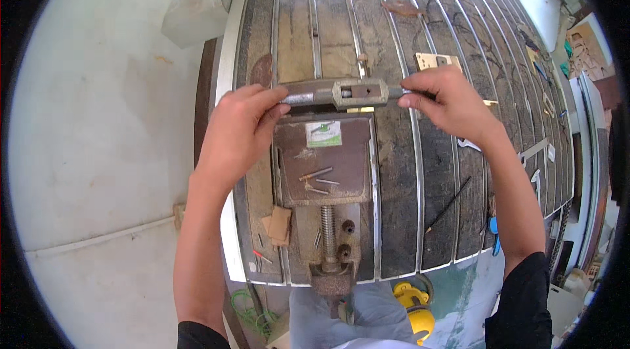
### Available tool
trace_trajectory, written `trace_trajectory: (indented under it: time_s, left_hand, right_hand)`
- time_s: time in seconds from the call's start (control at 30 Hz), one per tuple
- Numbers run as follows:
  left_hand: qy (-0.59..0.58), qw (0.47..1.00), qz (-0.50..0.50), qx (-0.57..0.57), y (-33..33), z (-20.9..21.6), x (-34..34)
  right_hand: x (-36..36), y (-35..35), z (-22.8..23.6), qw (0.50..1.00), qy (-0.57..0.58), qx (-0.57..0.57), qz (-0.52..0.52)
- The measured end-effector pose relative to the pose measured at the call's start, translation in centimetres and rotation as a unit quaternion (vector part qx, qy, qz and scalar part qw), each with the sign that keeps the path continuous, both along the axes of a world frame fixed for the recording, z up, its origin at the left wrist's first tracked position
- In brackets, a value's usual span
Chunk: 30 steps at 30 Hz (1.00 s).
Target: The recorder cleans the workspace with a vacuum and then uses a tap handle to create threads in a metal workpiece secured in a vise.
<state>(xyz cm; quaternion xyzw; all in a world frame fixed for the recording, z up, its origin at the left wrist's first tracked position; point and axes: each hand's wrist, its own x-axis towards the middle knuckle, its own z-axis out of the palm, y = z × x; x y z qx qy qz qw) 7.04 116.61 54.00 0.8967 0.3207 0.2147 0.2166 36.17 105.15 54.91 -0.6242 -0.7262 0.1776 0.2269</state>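
A steel tap wrench (375,92), with a boxy middle and a square opening, lies level over the jaws of a bench vise (289,152). My left hand (244,119) pinches the silvery left handle end between thumb and fingers. The other handle end is gripped by the thumb and fingertips of my right hand (449,101). Whether a tap sits in the wrench I cannot tell. Several thin metal pins or bits (316,174) rest on the vise's brown top, near a white and green label (323,133). Below them runs the threaded vise screw (329,234).
The vise stands on a slotted machine table (400,185). Around it lie small brown blocks (280,225), a pencil (449,205), a drilled tan plate (436,60) and a wrench (468,144). A yellow machine (413,303) stands below the front edge; a grey column (197,11) rises at the far left.
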Motion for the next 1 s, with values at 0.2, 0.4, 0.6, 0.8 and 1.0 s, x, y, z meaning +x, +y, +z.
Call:
trace_trajectory:
  time_s: [0.2,0.4,0.6,0.8,1.0]
  left_hand:
    - [0.009,1.0,-0.028,0.005,0.9,0.2,0.0]
    - [-0.014,0.999,-0.034,-0.02,1.8,-0.9,0.2]
    - [-0.067,0.983,0.051,-0.164,2.2,-0.8,-1.0]
    - [-0.265,0.842,0.052,-0.467,2.7,-2.8,-1.9]
    - [-0.357,0.772,0.064,-0.522,2.3,-3.5,-1.3]
  right_hand:
    - [-0.4,-0.3,0.2,1.0,0.002,-0.005,-0.019]
    - [0.9,-1.2,0.9,0.996,0.006,-0.044,-0.072]
    - [0.5,-2.3,0.0,0.995,0.039,-0.01,-0.087]
    - [0.7,-3.0,-1.2,0.993,0.063,-0.011,-0.098]
    - [1.1,-3.2,-1.2,0.991,0.053,-0.033,-0.119]
